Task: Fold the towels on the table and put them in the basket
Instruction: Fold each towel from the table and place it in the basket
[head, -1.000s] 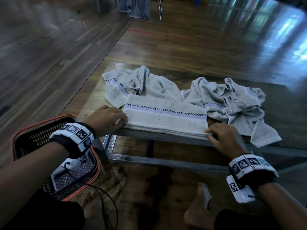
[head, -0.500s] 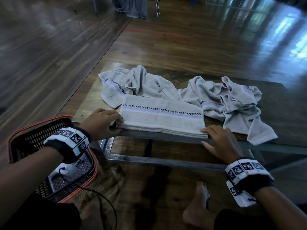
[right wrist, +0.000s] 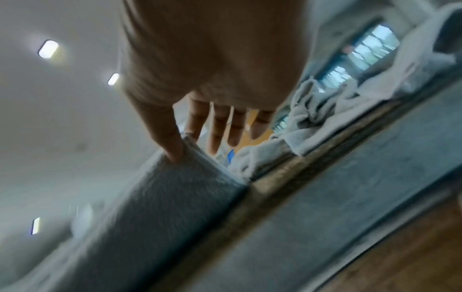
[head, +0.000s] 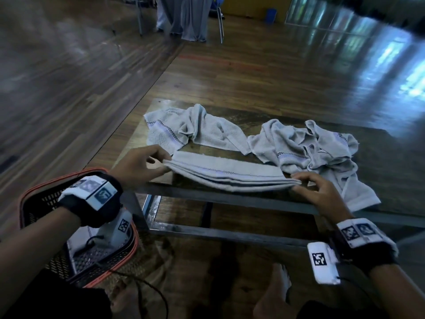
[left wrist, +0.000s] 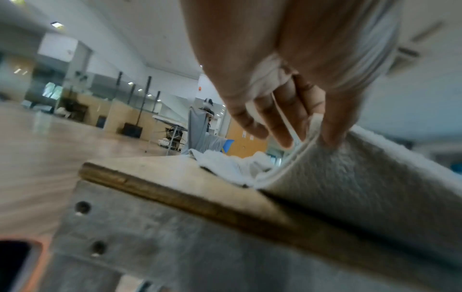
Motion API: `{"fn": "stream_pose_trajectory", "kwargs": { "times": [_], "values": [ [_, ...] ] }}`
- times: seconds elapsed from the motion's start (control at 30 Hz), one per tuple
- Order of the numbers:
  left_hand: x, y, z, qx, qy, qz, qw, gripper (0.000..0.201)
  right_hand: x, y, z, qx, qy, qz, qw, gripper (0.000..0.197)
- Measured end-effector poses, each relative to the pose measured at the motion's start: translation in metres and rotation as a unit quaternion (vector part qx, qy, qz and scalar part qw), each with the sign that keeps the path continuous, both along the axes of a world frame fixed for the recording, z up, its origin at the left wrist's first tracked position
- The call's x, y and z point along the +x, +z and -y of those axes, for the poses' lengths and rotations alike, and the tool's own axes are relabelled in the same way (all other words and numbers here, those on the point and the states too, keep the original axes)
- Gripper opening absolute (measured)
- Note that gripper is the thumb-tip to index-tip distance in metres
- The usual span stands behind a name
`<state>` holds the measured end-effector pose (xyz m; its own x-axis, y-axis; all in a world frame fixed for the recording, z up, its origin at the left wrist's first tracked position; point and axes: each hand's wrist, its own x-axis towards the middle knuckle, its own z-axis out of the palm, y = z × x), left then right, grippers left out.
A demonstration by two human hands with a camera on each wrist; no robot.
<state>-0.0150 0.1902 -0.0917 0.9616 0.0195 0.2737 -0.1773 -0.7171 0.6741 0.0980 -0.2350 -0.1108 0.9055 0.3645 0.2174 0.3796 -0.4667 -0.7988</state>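
A folded grey towel [head: 227, 174] lies along the near edge of the low table [head: 128, 148], its near long edge raised. My left hand [head: 161, 165] pinches the towel's left end, and my right hand [head: 301, 181] pinches its right end. In the left wrist view the thumb and fingers [left wrist: 280, 126] clamp the towel [left wrist: 362, 177] layers. In the right wrist view my thumb [right wrist: 170, 142] presses the towel [right wrist: 190, 177] against the fingers behind it. Two crumpled towels lie behind: one at back left [head: 190, 132], one at right [head: 317, 153]. A black basket with an orange rim [head: 34, 194] stands on the floor at my left.
The basket holds a white device with a cable [head: 108, 236]. My bare foot [head: 273, 293] rests on the floor under the table's metal frame [head: 230, 236]. Chair legs and hanging grey cloth [head: 184, 17] stand far behind on the wooden floor.
Both hands have lifted the near edge of the folded towel off the table and carried it away from me, so it now shows as a narrower strip. The view has tilted up.
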Motion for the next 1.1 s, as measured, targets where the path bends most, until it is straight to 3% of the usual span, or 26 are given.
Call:
{"fn": "stream_pose_trajectory", "kwargs": {
  "times": [0.1, 0.17, 0.3, 0.47, 0.6, 0.8, 0.93, 1.1],
  "values": [
    [-0.004, 0.018, -0.005, -0.161, -0.019, -0.052, 0.985, 0.021, 0.003, 0.017, 0.007, 0.151, 0.008, -0.168, 0.974, 0.013],
    [-0.007, 0.023, -0.008, -0.216, -0.03, -0.079, 0.973, 0.022, 0.006, 0.024, 0.008, 0.198, 0.022, -0.219, 0.955, 0.016],
    [-0.005, 0.025, -0.009, -0.215, -0.009, -0.135, 0.967, 0.021, 0.011, 0.027, -0.005, 0.197, 0.026, -0.233, 0.952, 0.018],
    [0.011, 0.021, -0.007, -0.21, 0.052, -0.146, 0.965, 0.011, 0.028, 0.011, -0.029, 0.18, -0.03, -0.236, 0.954, 0.021],
    [0.029, 0.027, -0.002, -0.257, 0.103, -0.094, 0.956, 0.002, 0.043, 0.014, -0.045, 0.182, -0.062, -0.221, 0.956, 0.012],
    [0.042, 0.037, -0.002, -0.24, 0.1, -0.015, 0.966, 0.011, 0.057, 0.03, -0.048, 0.18, -0.077, -0.153, 0.969, 0.01],
    [0.038, 0.044, -0.012, -0.269, 0.055, -0.065, 0.959, 0.01, 0.057, 0.036, -0.036, 0.205, -0.037, -0.178, 0.962, 0.014],
    [0.034, 0.046, -0.027, -0.353, 0.005, -0.17, 0.92, 0.023, 0.055, 0.045, -0.025, 0.196, 0.011, -0.222, 0.955, 0.019]
  ]
}}
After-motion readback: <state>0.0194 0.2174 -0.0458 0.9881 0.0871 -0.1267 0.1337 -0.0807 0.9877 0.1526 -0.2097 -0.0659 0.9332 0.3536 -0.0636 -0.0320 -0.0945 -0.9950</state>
